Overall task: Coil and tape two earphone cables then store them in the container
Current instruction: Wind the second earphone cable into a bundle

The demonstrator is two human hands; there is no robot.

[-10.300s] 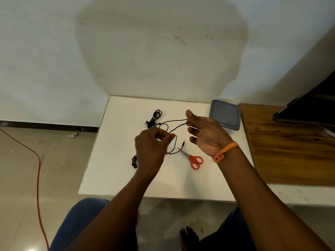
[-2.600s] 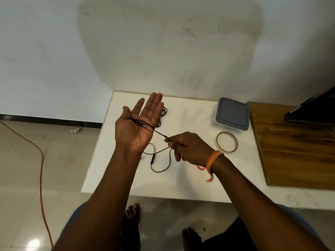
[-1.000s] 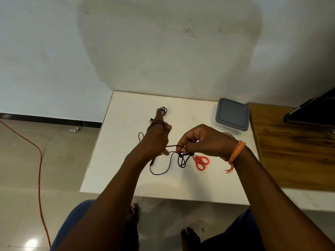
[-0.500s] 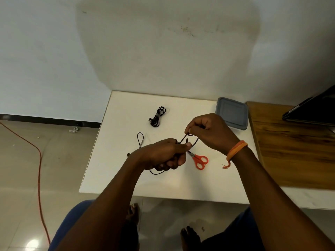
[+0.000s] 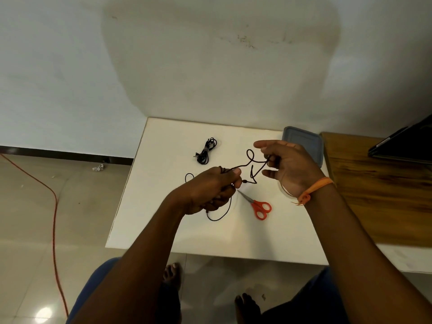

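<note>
Right hand point(image 5: 289, 167) now farther back, fingers of both hands pinching earphone cable point(image 5: 253, 166) between.

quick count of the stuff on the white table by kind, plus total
earphone cables: 2, coiled earphone cable lying on the table, loose earphone cable held between left hand and right hand
scissors: 1
container: 1
tape roll, mostly hidden: 1
total: 5

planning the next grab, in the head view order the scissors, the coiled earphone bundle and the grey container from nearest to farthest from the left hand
From the left hand:
1. Scissors, just to its right on the table.
2. Coiled earphone bundle, beyond it toward the wall.
3. Grey container, far right corner, partly behind the right hand.
</note>
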